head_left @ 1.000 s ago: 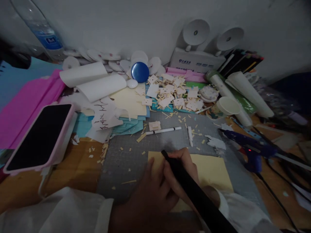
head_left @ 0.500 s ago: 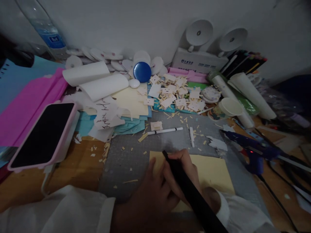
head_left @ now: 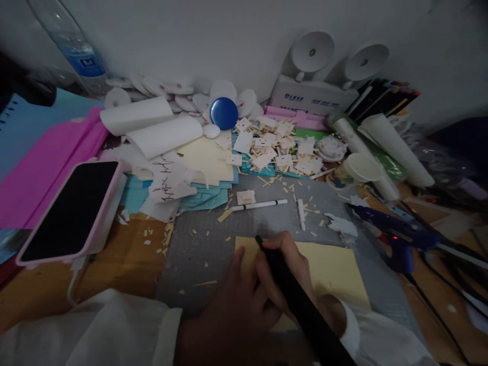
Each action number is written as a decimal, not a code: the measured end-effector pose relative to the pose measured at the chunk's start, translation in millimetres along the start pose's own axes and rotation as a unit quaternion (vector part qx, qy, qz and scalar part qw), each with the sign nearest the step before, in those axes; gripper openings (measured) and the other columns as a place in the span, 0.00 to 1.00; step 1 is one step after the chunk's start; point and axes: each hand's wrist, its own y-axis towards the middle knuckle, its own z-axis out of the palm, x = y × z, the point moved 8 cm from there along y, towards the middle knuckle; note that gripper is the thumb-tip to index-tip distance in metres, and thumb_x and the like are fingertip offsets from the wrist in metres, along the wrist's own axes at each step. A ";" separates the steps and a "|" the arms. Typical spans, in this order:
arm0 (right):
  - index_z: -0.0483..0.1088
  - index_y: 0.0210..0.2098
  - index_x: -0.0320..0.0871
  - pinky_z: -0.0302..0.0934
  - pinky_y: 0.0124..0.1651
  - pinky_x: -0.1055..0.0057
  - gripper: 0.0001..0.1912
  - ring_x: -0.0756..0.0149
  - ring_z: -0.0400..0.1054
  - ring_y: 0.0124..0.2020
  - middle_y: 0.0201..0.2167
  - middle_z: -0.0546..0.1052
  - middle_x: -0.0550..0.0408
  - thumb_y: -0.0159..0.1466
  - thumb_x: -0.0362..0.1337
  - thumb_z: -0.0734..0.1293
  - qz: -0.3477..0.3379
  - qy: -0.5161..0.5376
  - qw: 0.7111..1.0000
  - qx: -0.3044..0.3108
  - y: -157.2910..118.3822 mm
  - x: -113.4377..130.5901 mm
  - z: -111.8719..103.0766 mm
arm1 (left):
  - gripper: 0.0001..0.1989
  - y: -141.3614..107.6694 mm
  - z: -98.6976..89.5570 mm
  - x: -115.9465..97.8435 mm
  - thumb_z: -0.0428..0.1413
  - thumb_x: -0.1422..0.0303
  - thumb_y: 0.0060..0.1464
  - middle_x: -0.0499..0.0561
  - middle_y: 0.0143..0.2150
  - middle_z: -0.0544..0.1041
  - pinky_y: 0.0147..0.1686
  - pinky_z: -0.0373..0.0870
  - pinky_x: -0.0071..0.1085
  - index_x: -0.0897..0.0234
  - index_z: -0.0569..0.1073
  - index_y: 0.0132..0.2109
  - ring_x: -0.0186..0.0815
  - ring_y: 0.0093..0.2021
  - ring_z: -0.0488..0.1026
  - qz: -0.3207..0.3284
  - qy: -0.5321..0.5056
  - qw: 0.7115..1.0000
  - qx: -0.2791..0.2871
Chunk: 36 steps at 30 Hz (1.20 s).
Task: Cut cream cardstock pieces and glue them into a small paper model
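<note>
A sheet of pale yellow paper (head_left: 331, 269) lies on the grey cutting mat (head_left: 190, 254) in front of me. My left hand (head_left: 236, 305) rests over the paper's left edge, its fingers stretched out flat. My right hand (head_left: 285, 269) is closed around a long black pen-like tool (head_left: 293, 295); its far end shows near the sheet's upper left corner. The tool widens toward the camera, and its exact kind cannot be made out. Beyond the sheet lie a white pen (head_left: 260, 205) and a small cream paper piece (head_left: 245, 197). The palms and the paper beneath them are partly hidden.
A glue gun (head_left: 396, 234) with a red light and its cable lies at the right. A paper cup (head_left: 358, 170) stands behind it. Small paper figures (head_left: 267, 145) are heaped at the back. A phone (head_left: 72, 211) is at the left, near coloured paper (head_left: 49, 168).
The fingers of my right hand have shifted very slightly on the black tool. My left hand stays in nearly the same place, and the view has drifted a little.
</note>
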 end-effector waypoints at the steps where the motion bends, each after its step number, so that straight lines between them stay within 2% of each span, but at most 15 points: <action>1: 0.62 0.33 0.48 0.54 0.17 0.73 0.08 0.67 0.61 0.16 0.15 0.65 0.63 0.57 0.42 0.65 -0.013 -0.017 1.000 -0.013 1.4 3.7 -1.3 | 0.21 -0.3 0.0 -0.4 0.50 0.62 0.61 0.61 0.58 0.67 0.53 0.51 0.67 0.60 0.63 0.60 0.61 0.59 0.60 0.002 0.003 1.000 -0.002; 6: 0.60 0.31 0.48 0.59 0.25 0.69 0.05 0.64 0.65 0.24 0.22 0.69 0.59 0.57 0.38 0.64 -0.116 -0.126 0.984 -0.053 7.7 28.5 -8.1 | 0.26 1.2 -3.9 -3.8 0.46 0.56 0.62 0.67 0.58 0.66 0.55 0.48 0.64 0.70 0.63 0.60 0.62 0.58 0.61 0.024 0.005 1.000 0.017; 9: 0.60 0.30 0.47 0.59 0.29 0.66 0.05 0.63 0.64 0.26 0.23 0.69 0.57 0.58 0.37 0.63 -0.179 -0.157 0.971 -0.037 8.5 41.7 -6.8 | 0.28 1.8 -9.4 -8.8 0.44 0.56 0.62 0.67 0.56 0.69 0.59 0.48 0.56 0.75 0.64 0.58 0.57 0.58 0.62 0.053 0.010 0.998 0.016; 12: 0.60 0.29 0.48 0.59 0.31 0.65 0.05 0.63 0.64 0.26 0.23 0.68 0.58 0.57 0.35 0.63 -0.199 -0.170 0.965 -0.026 7.7 48.7 -6.2 | 0.27 1.2 -9.9 -10.0 0.44 0.57 0.62 0.69 0.56 0.69 0.59 0.50 0.55 0.77 0.65 0.57 0.57 0.58 0.63 0.052 0.014 0.998 0.008; 17: 0.60 0.32 0.47 0.59 0.33 0.65 0.05 0.62 0.64 0.29 0.25 0.68 0.57 0.57 0.36 0.63 -0.210 -0.196 0.958 -0.004 2.8 51.6 -3.0 | 0.22 0.3 3.6 -12.0 0.46 0.60 0.62 0.67 0.54 0.71 0.58 0.53 0.55 0.75 0.67 0.55 0.54 0.57 0.64 0.036 -0.044 0.998 0.024; 19: 0.60 0.32 0.46 0.58 0.33 0.65 0.06 0.62 0.63 0.29 0.25 0.68 0.56 0.56 0.34 0.63 -0.227 -0.212 0.951 -0.002 0.2 51.5 -1.4 | 0.21 1.5 7.0 -8.2 0.47 0.60 0.62 0.63 0.55 0.71 0.58 0.55 0.52 0.72 0.68 0.54 0.51 0.58 0.63 0.003 -0.078 0.997 0.022; 21: 0.60 0.31 0.46 0.57 0.32 0.65 0.05 0.62 0.62 0.28 0.24 0.68 0.56 0.56 0.32 0.63 -0.249 -0.222 0.943 -0.003 -1.7 51.8 0.0 | 0.22 3.1 5.7 -4.7 0.46 0.58 0.62 0.61 0.56 0.70 0.59 0.55 0.50 0.71 0.68 0.55 0.50 0.59 0.61 -0.019 -0.100 0.995 0.012; 23: 0.60 0.30 0.46 0.56 0.31 0.66 0.04 0.63 0.61 0.26 0.23 0.67 0.57 0.57 0.31 0.61 -0.264 -0.217 0.940 -0.001 -2.3 52.1 1.1 | 0.25 5.0 0.8 -5.3 0.45 0.56 0.62 0.60 0.58 0.69 0.61 0.54 0.49 0.71 0.66 0.57 0.50 0.61 0.59 -0.008 -0.112 0.994 0.007; 25: 0.59 0.28 0.46 0.54 0.29 0.67 0.05 0.64 0.60 0.25 0.21 0.67 0.57 0.59 0.30 0.59 -0.265 -0.200 0.943 0.014 -2.3 51.8 3.1 | 0.26 6.6 -6.3 -6.4 0.44 0.56 0.62 0.59 0.59 0.68 0.62 0.52 0.51 0.70 0.64 0.58 0.51 0.62 0.57 0.007 -0.110 0.994 0.001; 30: 0.59 0.26 0.46 0.54 0.27 0.68 0.07 0.64 0.60 0.24 0.21 0.67 0.57 0.60 0.31 0.60 -0.218 -0.161 0.962 0.042 -2.1 44.9 6.8 | 0.22 9.3 -14.9 -6.1 0.45 0.59 0.62 0.60 0.50 0.75 0.57 0.58 0.52 0.71 0.68 0.54 0.50 0.54 0.66 0.005 -0.102 0.994 0.024; 33: 0.61 0.27 0.46 0.54 0.27 0.69 0.07 0.64 0.62 0.25 0.22 0.67 0.57 0.62 0.33 0.60 -0.182 -0.145 0.972 0.042 -2.4 37.4 7.5 | 0.25 9.4 -15.4 -6.7 0.44 0.56 0.62 0.61 0.52 0.74 0.57 0.59 0.51 0.71 0.68 0.55 0.51 0.54 0.66 0.006 -0.104 0.995 0.008; 36: 0.60 0.26 0.46 0.54 0.26 0.69 0.09 0.65 0.61 0.24 0.21 0.66 0.57 0.64 0.35 0.58 -0.165 -0.134 0.976 0.046 -3.5 32.7 8.8 | 0.21 9.0 -6.7 -9.5 0.46 0.59 0.62 0.59 0.50 0.75 0.56 0.61 0.48 0.71 0.68 0.53 0.50 0.54 0.67 0.003 -0.086 0.996 -0.008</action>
